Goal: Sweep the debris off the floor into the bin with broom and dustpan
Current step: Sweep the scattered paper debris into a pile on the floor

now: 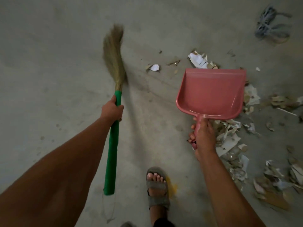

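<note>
**Both hands loaded, debris still on the floor**

Left hand (113, 110) grips the broom (113, 128) high on its green handle, just below where the straw head begins; right hand (202, 133) is wrapped round the short handle of the pink dustpan (211, 94). The hands are well apart, each closed on its own tool. The dustpan looks empty and seems held just above the floor (57, 54), its open lip facing away from the person. The straw head is blurred and sits on bare concrete to the left.

The debris (229, 136), torn paper and dry scraps, lies mostly to the right of the pan and behind it, running down toward the lower right corner, with a few loose pieces (154, 67) just beyond the lip. No bin is in view.

To do this step well, I would judge:

- Set the pan's lip flat on the floor beside the thick part of the pile, mouth turned toward it, so nothing slides under.
- Bring the broom across to the far side of the scraps and draw short, low strokes toward the pan; paper this light will likely scatter under a hard flick.
- Gather the stray pieces near the lip last.
- Mind the sandalled foot (156, 185), which stands close to the pile's edge.
</note>
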The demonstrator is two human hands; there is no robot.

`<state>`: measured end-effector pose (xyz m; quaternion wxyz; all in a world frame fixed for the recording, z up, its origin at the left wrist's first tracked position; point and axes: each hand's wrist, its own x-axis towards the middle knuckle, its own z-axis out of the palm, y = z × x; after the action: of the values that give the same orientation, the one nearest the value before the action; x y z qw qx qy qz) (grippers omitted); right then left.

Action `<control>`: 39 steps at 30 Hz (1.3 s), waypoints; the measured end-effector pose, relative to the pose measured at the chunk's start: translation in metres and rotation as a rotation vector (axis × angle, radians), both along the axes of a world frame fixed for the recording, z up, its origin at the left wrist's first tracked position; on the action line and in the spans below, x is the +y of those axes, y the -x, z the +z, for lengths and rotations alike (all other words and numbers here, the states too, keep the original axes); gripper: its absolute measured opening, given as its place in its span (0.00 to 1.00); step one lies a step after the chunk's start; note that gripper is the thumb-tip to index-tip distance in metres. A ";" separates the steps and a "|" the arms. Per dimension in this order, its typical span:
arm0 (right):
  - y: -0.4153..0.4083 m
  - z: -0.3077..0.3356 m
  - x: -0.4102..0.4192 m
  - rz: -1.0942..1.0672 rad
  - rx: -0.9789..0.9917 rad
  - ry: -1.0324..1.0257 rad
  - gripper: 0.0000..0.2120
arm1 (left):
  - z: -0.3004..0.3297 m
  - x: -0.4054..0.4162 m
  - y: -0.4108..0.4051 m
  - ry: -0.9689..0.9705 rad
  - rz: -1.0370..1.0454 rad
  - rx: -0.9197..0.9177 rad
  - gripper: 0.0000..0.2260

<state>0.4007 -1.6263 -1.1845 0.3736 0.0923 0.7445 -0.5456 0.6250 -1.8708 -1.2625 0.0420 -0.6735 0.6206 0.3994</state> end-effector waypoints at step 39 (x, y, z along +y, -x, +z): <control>0.081 -0.038 -0.175 -0.210 -0.031 -0.005 0.20 | -0.027 -0.209 0.104 0.080 -0.599 -0.108 0.31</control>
<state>0.3199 -1.8017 -1.2225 0.3256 0.1792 0.7262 -0.5783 0.5210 -2.0799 -1.2894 0.1644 -0.4821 0.8035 0.3080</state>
